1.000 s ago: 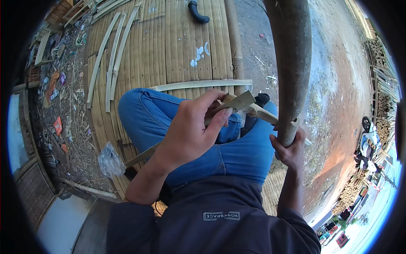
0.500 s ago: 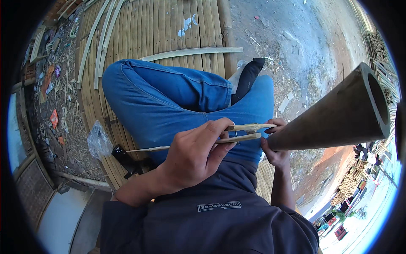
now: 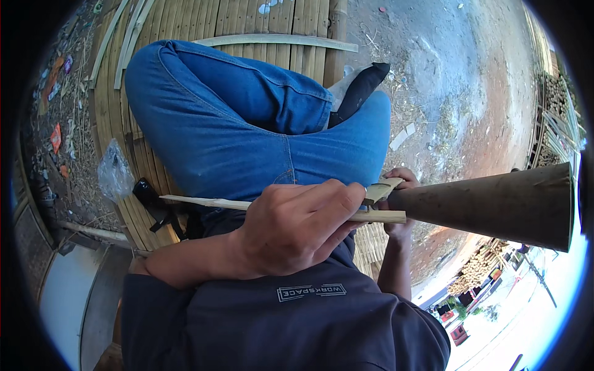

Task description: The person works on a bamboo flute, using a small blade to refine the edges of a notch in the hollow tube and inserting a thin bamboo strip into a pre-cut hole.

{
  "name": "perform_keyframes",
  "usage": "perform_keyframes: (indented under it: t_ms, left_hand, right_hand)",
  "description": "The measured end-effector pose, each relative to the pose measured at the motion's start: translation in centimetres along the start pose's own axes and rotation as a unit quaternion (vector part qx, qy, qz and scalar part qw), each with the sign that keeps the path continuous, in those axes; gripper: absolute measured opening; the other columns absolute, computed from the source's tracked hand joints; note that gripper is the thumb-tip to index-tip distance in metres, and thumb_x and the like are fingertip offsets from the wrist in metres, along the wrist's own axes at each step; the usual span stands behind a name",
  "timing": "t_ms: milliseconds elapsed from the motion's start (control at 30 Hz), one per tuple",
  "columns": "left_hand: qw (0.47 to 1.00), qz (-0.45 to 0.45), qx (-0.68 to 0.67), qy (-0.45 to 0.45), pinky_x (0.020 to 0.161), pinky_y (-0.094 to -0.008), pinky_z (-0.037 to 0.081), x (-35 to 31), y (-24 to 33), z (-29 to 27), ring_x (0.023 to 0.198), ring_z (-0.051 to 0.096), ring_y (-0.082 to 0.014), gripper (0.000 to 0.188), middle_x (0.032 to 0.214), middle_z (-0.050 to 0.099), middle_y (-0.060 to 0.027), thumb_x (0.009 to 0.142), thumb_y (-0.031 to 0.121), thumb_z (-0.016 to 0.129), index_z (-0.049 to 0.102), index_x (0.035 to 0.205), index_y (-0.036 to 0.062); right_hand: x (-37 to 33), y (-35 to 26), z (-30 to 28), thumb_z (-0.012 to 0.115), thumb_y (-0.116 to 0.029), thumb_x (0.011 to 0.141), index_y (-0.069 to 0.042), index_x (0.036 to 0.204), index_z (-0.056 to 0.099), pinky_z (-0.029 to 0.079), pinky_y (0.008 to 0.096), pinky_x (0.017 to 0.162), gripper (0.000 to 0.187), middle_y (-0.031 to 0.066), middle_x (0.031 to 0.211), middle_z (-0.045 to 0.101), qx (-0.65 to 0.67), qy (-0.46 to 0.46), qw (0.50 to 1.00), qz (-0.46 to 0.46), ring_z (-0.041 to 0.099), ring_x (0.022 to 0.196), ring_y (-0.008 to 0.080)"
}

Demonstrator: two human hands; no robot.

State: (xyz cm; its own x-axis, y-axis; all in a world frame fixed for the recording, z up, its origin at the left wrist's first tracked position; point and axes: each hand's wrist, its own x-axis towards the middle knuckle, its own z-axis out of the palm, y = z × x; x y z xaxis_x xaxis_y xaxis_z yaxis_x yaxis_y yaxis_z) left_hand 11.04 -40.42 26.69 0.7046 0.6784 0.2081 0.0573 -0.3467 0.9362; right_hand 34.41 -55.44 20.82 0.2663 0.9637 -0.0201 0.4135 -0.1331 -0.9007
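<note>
My left hand (image 3: 303, 226) is closed around pale bamboo pieces in front of my lap. One is a long thin stick (image 3: 210, 202) whose pointed end sticks out to the left; a pale squared end (image 3: 390, 216) shows right of the fingers, perhaps the same stick. Above it, a short greenish-tan piece (image 3: 378, 192) reaches from my left fingertips to my right fingers. My right hand (image 3: 402, 179) is closed at the narrow-looking end of a brown, bamboo-like tube (image 3: 489, 207), which extends to the right. The tube hides part of that hand. My left fingers hide the middle of the pieces.
I sit cross-legged on a bamboo slat platform (image 3: 266, 21). A bamboo strip (image 3: 278, 41) lies beyond my knees, more strips (image 3: 127, 49) at far left. Left of my hip are a clear plastic bag (image 3: 116, 173) and a black object (image 3: 151, 201). Stacked poles (image 3: 476, 269) stand right.
The tube has swung from slanting upward to nearly level, and its open mouth has turned out of sight. My left hand has moved right, nearer my right hand. The whole view has shifted slightly.
</note>
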Motion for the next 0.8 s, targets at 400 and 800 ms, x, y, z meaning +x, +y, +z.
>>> perform_keyframes:
  t_ms: [400, 800]
  left_hand:
    - [0.998, -0.045, -0.021, 0.026, 0.054, -0.0304, 0.052, -0.8, 0.0, 1.2, 0.061, 0.067, -0.0216, 0.034, 0.076, 0.065, -0.0099, 0.081, 0.004, 0.076, 0.060, 0.110, -0.0038]
    - [0.996, -0.064, -0.060, -0.019, 0.049, -0.0294, 0.047, -1.4, -1.4, 1.0, 0.052, 0.060, -0.0157, 0.032, 0.074, 0.063, -0.0070, 0.082, 0.003, 0.075, 0.058, 0.109, 0.0000]
  right_hand:
    - [-1.5, 0.2, 0.4, 0.073, -0.006, 0.078, -0.004, 0.090, 0.054, 0.048, 0.0406, 0.082, 0.022, 0.0152, 0.101, 0.061, -0.045, 0.038, 0.998, -0.015, 0.059, 0.092, 0.0270]
    - [-0.4, -1.4, -1.3, 0.069, -0.003, 0.069, 0.005, 0.095, 0.057, 0.047, 0.0490, 0.103, 0.030, 0.0247, 0.115, 0.067, 0.005, -0.165, 0.973, 0.159, 0.063, 0.114, 0.0358]
